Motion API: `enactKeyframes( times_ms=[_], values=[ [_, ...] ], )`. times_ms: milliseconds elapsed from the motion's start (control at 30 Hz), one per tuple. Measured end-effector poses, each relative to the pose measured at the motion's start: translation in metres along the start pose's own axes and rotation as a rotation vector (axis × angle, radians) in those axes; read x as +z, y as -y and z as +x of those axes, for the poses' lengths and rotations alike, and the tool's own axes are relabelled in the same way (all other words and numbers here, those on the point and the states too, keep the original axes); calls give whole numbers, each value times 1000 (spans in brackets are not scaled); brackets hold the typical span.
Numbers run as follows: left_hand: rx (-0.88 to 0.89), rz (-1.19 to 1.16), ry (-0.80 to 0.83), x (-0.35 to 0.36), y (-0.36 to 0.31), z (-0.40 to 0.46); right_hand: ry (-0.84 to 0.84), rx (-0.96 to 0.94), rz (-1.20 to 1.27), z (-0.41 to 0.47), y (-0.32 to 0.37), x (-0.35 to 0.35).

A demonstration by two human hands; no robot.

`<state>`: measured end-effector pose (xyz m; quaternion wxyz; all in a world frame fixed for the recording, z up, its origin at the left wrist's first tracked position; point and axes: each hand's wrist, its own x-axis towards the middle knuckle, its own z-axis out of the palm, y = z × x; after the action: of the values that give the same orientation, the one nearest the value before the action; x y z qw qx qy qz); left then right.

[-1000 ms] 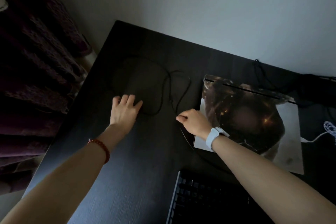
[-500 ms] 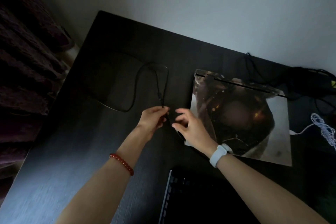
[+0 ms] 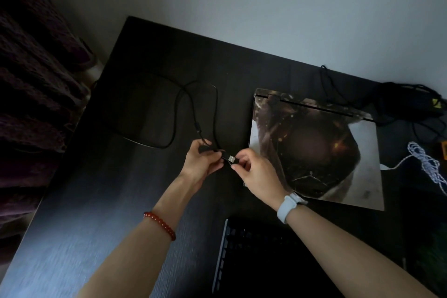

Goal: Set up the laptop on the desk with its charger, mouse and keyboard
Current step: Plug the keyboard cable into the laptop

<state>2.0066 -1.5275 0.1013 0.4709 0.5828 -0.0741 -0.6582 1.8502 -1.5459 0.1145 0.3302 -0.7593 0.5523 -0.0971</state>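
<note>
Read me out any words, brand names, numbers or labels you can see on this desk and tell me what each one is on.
No text can be read.
Laptop lid: a picture skin only, no words visible.
Yellow label on the charger: too small and blurred to read.
Keyboard: too dark, key legends unreadable.
USB plug held between left hand and right hand: no marking legible.

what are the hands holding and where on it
A black cable: left hand grips it just behind the USB plug, right hand pinches it at the plug.
</note>
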Motion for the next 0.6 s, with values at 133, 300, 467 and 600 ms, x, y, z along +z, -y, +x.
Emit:
enactKeyframes(
  times_ms=[133, 300, 467, 600],
  values=[
    [76, -9, -49, 6, 3, -2, -29, -53, -54, 5, 0, 2],
    [343, 532, -106, -1, 6, -3, -114, -97, -49, 10, 2, 0],
    [900, 1412, -219, -9, 5, 5, -138, -116, -13, 15, -1, -4],
    [1004, 1522, 50, -7, -7, 22, -164, -89, 17, 16, -7, -6]
  ],
)
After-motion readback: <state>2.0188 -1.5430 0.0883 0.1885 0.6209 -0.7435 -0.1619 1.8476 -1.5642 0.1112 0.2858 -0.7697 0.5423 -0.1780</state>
